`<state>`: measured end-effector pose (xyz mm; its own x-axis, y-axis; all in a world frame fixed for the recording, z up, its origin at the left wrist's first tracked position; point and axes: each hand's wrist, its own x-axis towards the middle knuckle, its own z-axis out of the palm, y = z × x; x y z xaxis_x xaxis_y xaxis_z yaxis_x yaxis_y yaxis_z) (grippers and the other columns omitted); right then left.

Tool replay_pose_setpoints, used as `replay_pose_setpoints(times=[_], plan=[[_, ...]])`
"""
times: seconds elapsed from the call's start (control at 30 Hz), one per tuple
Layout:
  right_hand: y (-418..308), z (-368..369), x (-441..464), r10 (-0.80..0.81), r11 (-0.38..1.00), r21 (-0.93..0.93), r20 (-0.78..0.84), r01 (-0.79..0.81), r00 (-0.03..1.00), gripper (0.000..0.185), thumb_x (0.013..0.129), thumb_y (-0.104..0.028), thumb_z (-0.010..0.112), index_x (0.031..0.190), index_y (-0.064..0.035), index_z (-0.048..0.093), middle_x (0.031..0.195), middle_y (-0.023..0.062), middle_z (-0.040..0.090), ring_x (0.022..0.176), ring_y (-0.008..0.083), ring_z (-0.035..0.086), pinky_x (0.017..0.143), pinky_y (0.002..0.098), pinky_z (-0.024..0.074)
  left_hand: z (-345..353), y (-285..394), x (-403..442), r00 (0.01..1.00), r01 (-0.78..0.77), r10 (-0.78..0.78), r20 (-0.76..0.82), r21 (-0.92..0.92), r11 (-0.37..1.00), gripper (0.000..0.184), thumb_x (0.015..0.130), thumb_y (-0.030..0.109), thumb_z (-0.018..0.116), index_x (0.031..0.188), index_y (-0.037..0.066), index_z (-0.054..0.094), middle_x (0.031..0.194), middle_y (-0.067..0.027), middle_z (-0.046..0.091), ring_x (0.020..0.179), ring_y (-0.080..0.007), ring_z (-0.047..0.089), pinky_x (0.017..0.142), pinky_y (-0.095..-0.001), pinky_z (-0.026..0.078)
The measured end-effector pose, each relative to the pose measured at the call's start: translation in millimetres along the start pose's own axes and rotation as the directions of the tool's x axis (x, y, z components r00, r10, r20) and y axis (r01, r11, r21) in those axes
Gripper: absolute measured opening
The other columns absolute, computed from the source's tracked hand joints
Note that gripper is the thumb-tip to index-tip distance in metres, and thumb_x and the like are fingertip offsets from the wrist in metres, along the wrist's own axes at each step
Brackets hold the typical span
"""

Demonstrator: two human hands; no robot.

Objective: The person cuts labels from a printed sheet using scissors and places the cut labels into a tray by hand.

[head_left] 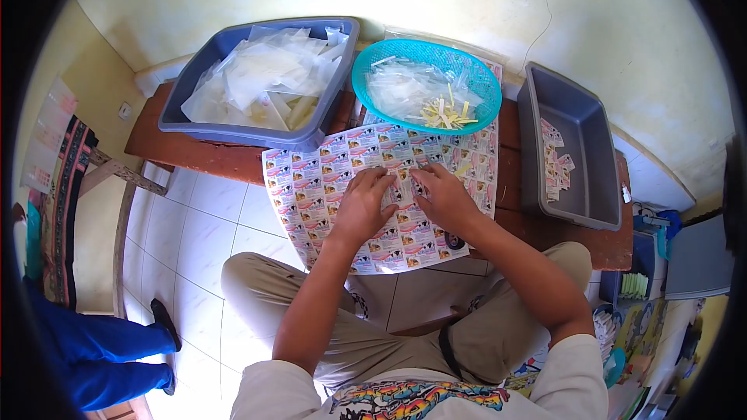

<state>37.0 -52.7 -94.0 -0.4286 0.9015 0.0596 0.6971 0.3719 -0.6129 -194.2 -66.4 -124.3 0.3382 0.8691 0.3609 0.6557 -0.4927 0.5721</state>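
Observation:
My left hand [362,204] rests on a large printed sheet [327,187] covered in rows of small repeated labels. Its fingers point inward, with the thumb apart from them. Facing it on the same sheet is my right hand [447,198], its fingers bent toward the left hand and its thumb apart too. A narrow gap separates the two sets of fingertips; whether a small piece lies there cannot be made out against the print. Just beyond my hands, a turquoise basket [359,82] holds clear plastic bags [408,85] and yellow strips [447,115].
On the wooden bench [222,162], a blue-grey tub [233,138] heaped with translucent plastic sheets [268,70] stands at left. A grey tray [587,140] with cut labels [554,163] sits at right. Another person's blue-trousered legs [109,350] are at lower left.

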Motion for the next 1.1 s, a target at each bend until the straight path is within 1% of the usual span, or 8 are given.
replay_pose_setpoints(times=[0.07, 0.3, 0.37, 0.4, 0.47, 0.67, 0.83, 1.1], plan=[[-2.5, 0.4, -1.2, -0.077, 0.995, -0.074, -0.127, 0.068, 0.989, 0.050, 0.090, -0.008, 0.077, 0.139, -0.0012, 0.065, 0.134, 0.0252, 0.063, 0.118, 0.0448, 0.068, 0.101, 0.0501, 0.0576, -0.3, 1.9, -0.5, 1.000, -0.007, 0.007, -0.002, -0.011, 1.000, 0.065, 0.073, 0.011, 0.094, 0.133, 0.006, 0.069, 0.138, -0.0175, 0.065, 0.131, -0.0390, 0.062, 0.114, -0.0497, 0.051], [4.5, 2.1, 2.2, -0.062, 0.997, 0.026, -0.160, 0.067, 0.985, 0.045, 0.090, -0.004, 0.076, 0.134, -0.0008, 0.067, 0.134, 0.0265, 0.064, 0.115, 0.0453, 0.069, 0.098, 0.0504, 0.0576, 1.1, 5.9, -2.8, 0.998, -0.056, 0.056, -0.022, 0.025, 0.998, 0.063, 0.073, 0.008, 0.094, 0.132, 0.010, 0.071, 0.141, -0.0157, 0.065, 0.129, -0.0371, 0.064, 0.110, -0.0480, 0.053], [13.2, 4.7, 5.3, -0.110, 0.994, -0.003, -0.221, 0.112, 0.969, 0.039, 0.090, -0.003, 0.080, 0.128, 0.0009, 0.072, 0.124, 0.0235, 0.069, 0.098, 0.0366, 0.076, 0.086, 0.0408, 0.0615, 3.3, 5.8, -3.1, 0.998, -0.060, 0.061, -0.025, 0.029, 0.998, 0.064, 0.073, 0.009, 0.094, 0.132, 0.010, 0.071, 0.142, -0.0157, 0.064, 0.129, -0.0371, 0.064, 0.111, -0.0483, 0.053], [17.5, 5.3, 4.5, -0.111, 0.994, -0.005, -0.223, 0.113, 0.968, 0.039, 0.090, -0.003, 0.080, 0.128, 0.0009, 0.072, 0.124, 0.0235, 0.069, 0.098, 0.0366, 0.076, 0.086, 0.0408, 0.0615, 4.4, 5.8, -3.0, 0.998, -0.062, 0.063, -0.019, 0.033, 0.998, 0.065, 0.073, 0.010, 0.094, 0.133, 0.010, 0.070, 0.142, -0.0159, 0.064, 0.129, -0.0376, 0.063, 0.111, -0.0489, 0.053], [13.0, -1.5, 3.2, 0.023, 0.983, 0.181, -0.177, 0.010, 0.984, 0.029, 0.091, -0.002, 0.076, 0.120, 0.0011, 0.078, 0.112, 0.0249, 0.073, 0.095, 0.0394, 0.076, 0.086, 0.0446, 0.0612, 5.2, 8.0, -2.9, 0.998, -0.068, 0.068, -0.014, 0.037, 0.997, 0.066, 0.073, 0.011, 0.094, 0.135, 0.010, 0.069, 0.143, -0.0161, 0.064, 0.129, -0.0381, 0.063, 0.111, -0.0495, 0.052], [8.5, -19.4, 0.7, 0.105, 0.978, 0.197, -0.189, -0.067, 0.976, 0.029, 0.093, -0.006, 0.078, 0.122, -0.0023, 0.079, 0.113, 0.0223, 0.075, 0.084, 0.0296, 0.079, 0.079, 0.0399, 0.0624, 2.7, 17.7, 0.2, 0.995, -0.101, 0.101, 0.001, 0.022, 0.995, 0.075, 0.072, 0.014, 0.095, 0.140, 0.010, 0.065, 0.147, -0.0173, 0.062, 0.136, -0.0410, 0.058, 0.116, -0.0514, 0.048], [2.1, -39.9, -6.4, 0.132, 0.964, 0.256, -0.224, -0.072, 0.966, 0.033, 0.092, -0.007, 0.080, 0.126, -0.0037, 0.078, 0.116, 0.0204, 0.076, 0.087, 0.0272, 0.080, 0.078, 0.0373, 0.0630, -6.3, 28.5, 12.0, 0.993, -0.114, 0.114, -0.007, -0.052, 0.992, 0.079, 0.074, 0.017, 0.095, 0.144, 0.009, 0.060, 0.148, -0.0168, 0.060, 0.137, -0.0400, 0.057, 0.117, -0.0507, 0.046], [0.7, -67.5, -26.7, 0.259, 0.908, 0.394, -0.268, -0.140, 0.928, 0.039, 0.091, -0.009, 0.084, 0.129, -0.0054, 0.076, 0.114, 0.0145, 0.079, 0.087, 0.0193, 0.080, 0.078, 0.0330, 0.0639, -33.7, 60.3, 41.8, 0.966, -0.255, 0.255, 0.033, -0.002, 0.967, 0.066, 0.074, 0.015, 0.095, 0.133, 0.009, 0.066, 0.148, -0.0154, 0.062, 0.138, -0.0394, 0.059, 0.115, -0.0502, 0.048]])
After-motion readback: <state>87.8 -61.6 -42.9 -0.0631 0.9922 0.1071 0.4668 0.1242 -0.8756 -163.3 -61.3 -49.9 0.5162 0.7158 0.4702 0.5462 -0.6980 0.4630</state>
